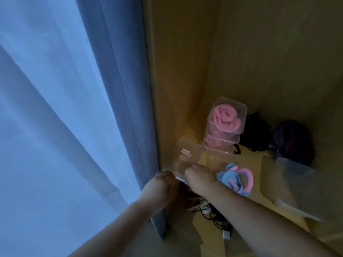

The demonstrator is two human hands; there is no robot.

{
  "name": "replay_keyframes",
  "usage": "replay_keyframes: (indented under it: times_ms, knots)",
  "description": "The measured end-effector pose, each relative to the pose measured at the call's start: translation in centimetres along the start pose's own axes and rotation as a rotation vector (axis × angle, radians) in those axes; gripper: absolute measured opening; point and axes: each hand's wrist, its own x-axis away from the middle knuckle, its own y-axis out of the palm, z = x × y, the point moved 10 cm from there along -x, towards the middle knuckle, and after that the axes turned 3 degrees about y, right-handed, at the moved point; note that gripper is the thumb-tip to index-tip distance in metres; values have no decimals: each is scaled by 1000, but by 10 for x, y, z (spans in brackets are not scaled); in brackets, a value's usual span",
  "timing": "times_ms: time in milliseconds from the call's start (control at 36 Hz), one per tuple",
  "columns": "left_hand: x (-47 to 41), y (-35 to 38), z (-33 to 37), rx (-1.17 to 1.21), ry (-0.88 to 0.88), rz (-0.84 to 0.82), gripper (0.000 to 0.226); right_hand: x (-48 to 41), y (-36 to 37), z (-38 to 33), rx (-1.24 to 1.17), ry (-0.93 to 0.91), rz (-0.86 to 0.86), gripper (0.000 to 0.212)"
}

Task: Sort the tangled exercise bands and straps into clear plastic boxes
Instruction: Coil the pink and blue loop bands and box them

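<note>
Low centre, my left hand [159, 184] and right hand [198, 176] curl their fingers over the near rim of the labelled clear box [188, 154]. The loose blue-and-pink bands [238, 179] lie just right of my wrist, so a careless pull could sweep them off the wooden shelf [248, 158].

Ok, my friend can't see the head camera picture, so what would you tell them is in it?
A left hand and right hand grip the near edge of a clear labelled box on a wooden shelf beside a blue curtain. Behind it stand stacked boxes of pink bands; loose blue and pink bands and dark straps lie to the right.
</note>
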Motion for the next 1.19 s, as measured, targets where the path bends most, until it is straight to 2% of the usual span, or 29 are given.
replay_keyframes:
  times_ms: [83, 194, 278, 389, 417, 444, 528, 583, 722, 806, 1056, 1195]
  knots:
    - [2, -13, 10, 9, 61, 69, 37, 1, 1, 3, 9, 8, 15, 20]
    - [1, -4, 0, 44, -60, 1, 49, 2, 0, 6, 27, 6, 36, 24]
    - [-3, 2, -5, 42, -84, -23, 44, 3, 3, 8, 3, -17, 39, 24]
    - [-6, 3, -6, 56, -83, -33, 76, -1, 6, 9, -9, -47, 41, 23]
    - [-6, 3, -6, 50, -82, -43, 78, -2, 5, 7, 1, -55, 44, 23]
    - [-6, 3, -6, 46, -79, -43, 74, -2, 2, 6, 15, -62, 54, 23]
    - [-8, 3, -10, 20, -84, -51, 38, -2, -3, 2, 35, -85, 85, 26]
    - [-8, 0, -10, 34, -65, -31, 29, -2, -5, 3, 47, -84, 81, 27]
    - [-9, 0, -12, 36, -51, -19, 31, -1, -7, 2, 31, -124, 52, 23]
    - [-11, 1, -18, 53, -73, -27, 37, -5, -8, 8, -67, -132, 45, 8]
    - [-21, -5, -16, 67, -86, 24, 33, 0, -29, 25, -281, -177, 71, 15]
    - [-29, -5, -12, 30, -78, 3, 36, 3, -34, 26, -243, -209, 91, 16]
